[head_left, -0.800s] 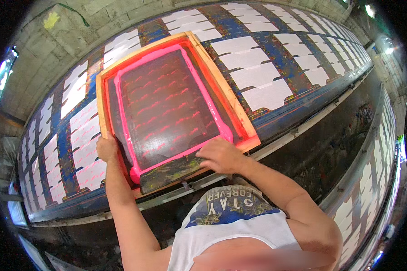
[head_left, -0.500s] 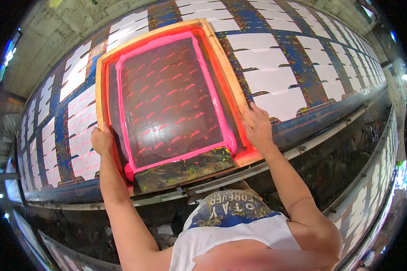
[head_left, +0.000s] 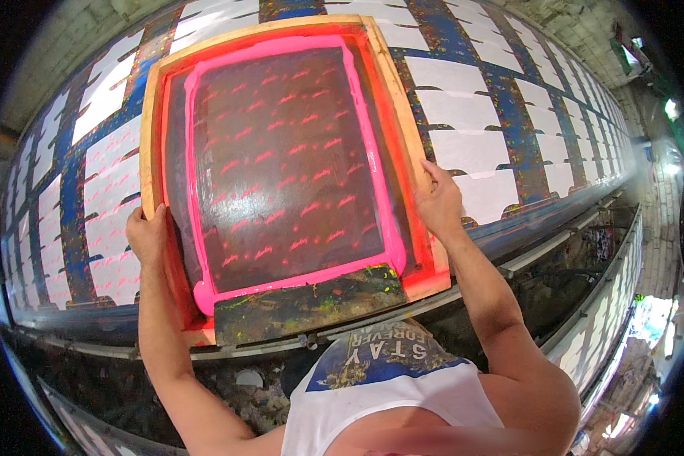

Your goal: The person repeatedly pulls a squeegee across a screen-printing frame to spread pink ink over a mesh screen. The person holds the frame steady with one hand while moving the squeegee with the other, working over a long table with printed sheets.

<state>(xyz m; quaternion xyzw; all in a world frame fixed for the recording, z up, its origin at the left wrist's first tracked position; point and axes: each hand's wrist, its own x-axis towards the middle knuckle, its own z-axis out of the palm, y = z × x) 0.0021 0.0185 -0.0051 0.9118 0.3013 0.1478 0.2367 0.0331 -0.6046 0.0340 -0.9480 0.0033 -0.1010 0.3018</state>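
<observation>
Screen (head_left: 401, 106): lying on, or just above, the table (head_left: 513, 125), right in front of the person, its near end reaching the table's near edge; whether it is touching what lies beneath, one cannot tell.
Left hand (head_left: 147, 234): gripping the left rail (head_left: 150, 137), the thumb resting along the wood, the other fingers curling partly out of sight.
Right hand (head_left: 441, 201): gripping the right rail (head_left: 414, 140), its fingers (head_left: 435, 173) bending at the outer edge; the underside is staying hidden.
Hold: the step in hand seems to be the placing of the screen, since both hands are flanking it and neither is holding anything else.
Rails: the next move is probably calling for an even, level grip on both sides; a tilt could be sending the ink sliding.
Wood: showing pale on top, turning red along the inner faces and near the right corner.
Ink (head_left: 376, 175): looking thick, glossy and bright pink, running as a band around the mesh and bulging at the near corners.
Mesh (head_left: 281, 167): looking dark brown, showing rows of small, slanting pink marks; soft glare is lying left of its middle.
Board (head_left: 311, 304): looking dark and paint-flecked, lying across the near end.
Sheets: bearing pink marks on the left (head_left: 114, 182), looking plain white on the right.
</observation>
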